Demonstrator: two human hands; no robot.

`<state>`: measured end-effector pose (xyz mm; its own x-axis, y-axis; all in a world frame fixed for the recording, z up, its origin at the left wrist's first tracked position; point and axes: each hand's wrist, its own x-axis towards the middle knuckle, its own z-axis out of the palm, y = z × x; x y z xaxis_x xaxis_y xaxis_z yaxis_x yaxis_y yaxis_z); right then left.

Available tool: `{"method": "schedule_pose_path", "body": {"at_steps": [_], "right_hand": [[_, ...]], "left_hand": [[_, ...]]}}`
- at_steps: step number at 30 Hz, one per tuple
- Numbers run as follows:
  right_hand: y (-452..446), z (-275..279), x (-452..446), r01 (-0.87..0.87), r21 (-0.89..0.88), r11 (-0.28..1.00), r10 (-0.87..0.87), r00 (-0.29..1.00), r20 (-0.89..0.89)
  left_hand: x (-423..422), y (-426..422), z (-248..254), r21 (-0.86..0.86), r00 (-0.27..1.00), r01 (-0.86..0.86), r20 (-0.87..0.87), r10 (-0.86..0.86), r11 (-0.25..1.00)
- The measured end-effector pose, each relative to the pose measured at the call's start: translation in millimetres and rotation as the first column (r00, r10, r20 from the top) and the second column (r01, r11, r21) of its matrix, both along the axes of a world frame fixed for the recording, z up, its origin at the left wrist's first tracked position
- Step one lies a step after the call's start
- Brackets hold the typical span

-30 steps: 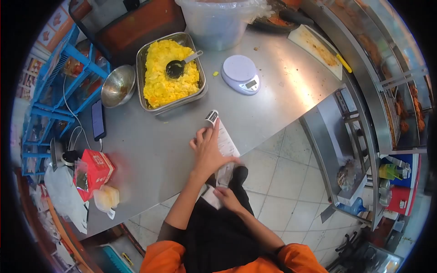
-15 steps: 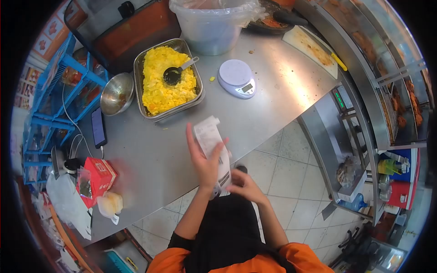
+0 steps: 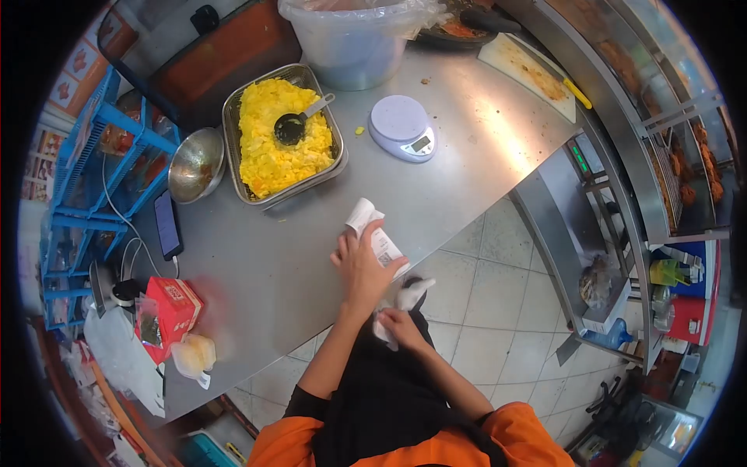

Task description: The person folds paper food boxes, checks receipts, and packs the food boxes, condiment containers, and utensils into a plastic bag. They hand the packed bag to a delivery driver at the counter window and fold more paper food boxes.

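Note:
My left hand (image 3: pixel 364 268) is closed around printed paper receipts (image 3: pixel 384 247) over the front edge of the steel table. Their far end curls up past my fingers, and small print and a square code show on the near part. Lower down, in front of my dark apron, my right hand (image 3: pixel 401 327) pinches a crumpled whitish piece (image 3: pixel 382 333). I cannot tell whether it is paper or thin plastic. Another white crumpled piece (image 3: pixel 416 293) shows just above that hand, over a dark shoe; whether the two are joined is unclear.
On the steel table (image 3: pixel 288 265) are a basket (image 3: pixel 338 167) of chopped yellow food with a black scoop (image 3: pixel 289 129), a white scale (image 3: pixel 403 124), a metal bowl (image 3: pixel 195 166) and a phone (image 3: pixel 166 226). A red box (image 3: pixel 173 305) stands left; a cutting board (image 3: pixel 529 70) lies back right.
My left hand has turned over the receipts, fingers now across their top. My right hand has moved down and left toward my lap, pinching the whitish piece. The view has shifted slightly.

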<state>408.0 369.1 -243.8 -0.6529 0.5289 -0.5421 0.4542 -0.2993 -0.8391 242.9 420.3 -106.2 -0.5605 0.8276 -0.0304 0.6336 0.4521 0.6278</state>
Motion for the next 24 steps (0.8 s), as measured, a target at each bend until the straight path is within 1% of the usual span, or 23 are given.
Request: {"method": "schedule_pose_path", "body": {"at_steps": [1, 2, 3, 4, 5, 7, 8, 10, 11, 12, 13, 14, 15, 16, 17, 18, 19, 20, 21, 22, 23, 24], "right_hand": [[-5, 15, 2, 0.122, 0.166, 0.978, -0.128, 0.991, 0.026], [-4, 23, 8, 0.127, 0.175, 0.976, -0.133, 0.991, 0.024], [-3, 29, 19, 0.474, 0.249, 0.845, -0.445, 0.88, -0.165], [-1, 45, 21, 0.762, 0.244, 0.6, -0.672, 0.646, -0.362], [3, 59, 18, 0.762, 0.246, 0.599, -0.673, 0.646, -0.36], [30, 112, -8, 0.831, 0.337, 0.443, -0.628, 0.556, -0.545], [37, 124, -15, 0.832, 0.34, 0.439, -0.626, 0.554, -0.549], [45, 138, -27, 0.734, 0.13, 0.666, -0.678, 0.67, -0.303], [47, 134, -26, 0.707, -0.002, 0.707, -0.665, 0.664, -0.341], [48, 128, -22, 0.703, -0.003, 0.712, -0.658, 0.665, -0.353], [47, 120, -16, 0.527, 0.06, 0.848, -0.478, 0.808, -0.344], [44, 111, -9, 0.317, 0.117, 0.941, -0.265, 0.908, -0.325], [44, 99, 1, 0.126, 0.292, 0.948, -0.069, 0.978, -0.196], [45, 103, 7, 0.036, 0.271, 0.962, 0.002, 0.99, -0.14], [47, 111, 6, -0.079, 0.251, 0.965, 0.107, 0.989, -0.099], [49, 127, 4, -0.142, 0.213, 0.967, 0.161, 0.984, -0.074], [51, 119, 5, -0.21, 0.403, 0.891, 0.248, 0.968, -0.043], [46, 111, 3, -0.105, 0.398, 0.912, 0.18, 0.971, -0.157], [51, 100, 4, -0.169, 0.307, 0.936, 0.204, 0.975, -0.084], [50, 118, -9, -0.152, 0.22, 0.964, 0.189, 0.969, -0.16], [51, 103, -13, -0.153, 0.215, 0.965, 0.206, 0.945, -0.255], [58, 87, -10, -0.139, 0.198, 0.97, 0.201, 0.92, -0.337]], "left_hand": [[-6, 1, 3, 0.01, 1.0, 0.002, -0.012, -0.002, 1.0], [-13, -2, 3, 0.019, 1.0, 0.007, -0.013, -0.007, 1.0], [-21, -11, 3, 0.147, 0.989, 0.018, 0.143, -0.039, 0.989], [-22, -19, 2, 0.27, 0.952, 0.01, 0.291, -0.091, 0.963], [-17, -27, 2, 0.269, 0.951, 0.011, 0.294, -0.093, 0.963], [-5, -42, 3, 0.272, 0.826, 0.063, 0.526, -0.203, 0.96], [1, -47, 3, 0.281, 0.738, 0.087, 0.626, -0.252, 0.956], [4, -42, -2, 0.283, 0.731, 0.06, 0.641, -0.235, 0.957], [-1, -36, -3, 0.269, 0.7, -0.104, 0.704, -0.122, 0.958], [-7, -29, -1, 0.243, 0.648, -0.268, 0.761, -0.012, 0.932], [-17, -22, -10, 0.283, 0.73, -0.384, 0.676, 0.102, 0.879], [-26, -21, -12, 0.292, 0.74, -0.398, 0.662, 0.117, 0.87], [-36, -21, -8, 0.266, 0.744, -0.416, 0.65, 0.157, 0.87], [-49, -26, 2, 0.246, 0.75, -0.45, 0.626, 0.214, 0.859], [-50, -31, 14, 0.355, 0.819, -0.458, 0.524, 0.233, 0.815], [-44, -35, 23, 0.456, 0.87, -0.463, 0.398, 0.291, 0.76], [-48, -45, 15, 0.501, 0.9, -0.423, 0.332, 0.283, 0.755], [-51, -57, 23, 0.531, 0.899, -0.421, 0.352, 0.26, 0.736], [-49, -65, 24, 0.564, 0.875, -0.475, 0.385, 0.294, 0.676], [-51, -79, 22, 0.395, 0.792, -0.546, 0.531, 0.301, 0.739], [-61, -85, -15, 0.472, 0.881, -0.458, 0.358, 0.311, 0.754], [-62, -96, -4, 0.417, 0.875, -0.441, 0.397, 0.277, 0.795]]}}
